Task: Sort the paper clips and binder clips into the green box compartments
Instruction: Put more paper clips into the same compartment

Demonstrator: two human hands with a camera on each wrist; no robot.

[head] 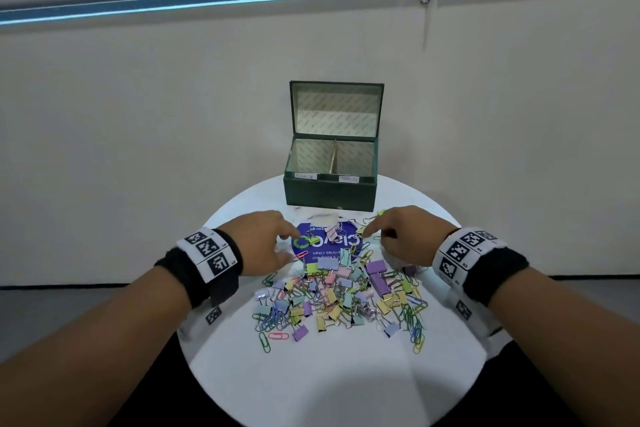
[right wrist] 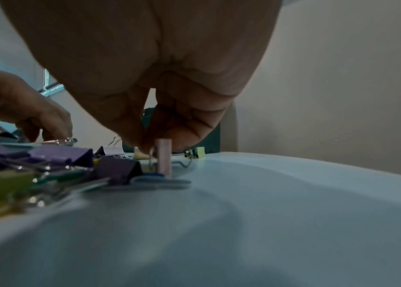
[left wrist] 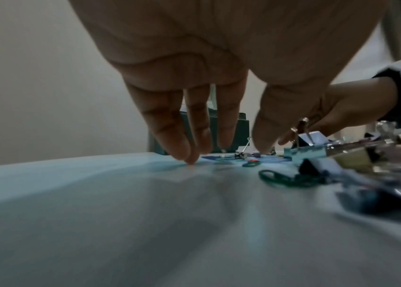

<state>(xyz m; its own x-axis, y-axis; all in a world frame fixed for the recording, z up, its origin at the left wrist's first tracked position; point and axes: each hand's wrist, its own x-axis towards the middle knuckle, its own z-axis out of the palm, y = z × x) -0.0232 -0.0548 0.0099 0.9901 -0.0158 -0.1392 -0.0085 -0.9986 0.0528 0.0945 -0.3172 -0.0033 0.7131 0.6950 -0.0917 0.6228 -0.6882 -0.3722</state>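
Right hand (right wrist: 160, 120) curls its fingers at a pale pink binder clip (right wrist: 164, 157) standing on the round white table (head: 332, 374), left hand (left wrist: 194, 93) spread, fingertips down; beyond the unsorted pastel clip heap (head: 341, 291), the open green two-compartment box (head: 330, 189) appears empty, so sorting seems barely begun.

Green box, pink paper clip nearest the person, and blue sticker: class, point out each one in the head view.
green box (head: 329, 191), head view, front wall.
pink paper clip (head: 278, 336), head view, middle of its loop.
blue sticker (head: 313, 251), head view, bare printed part.
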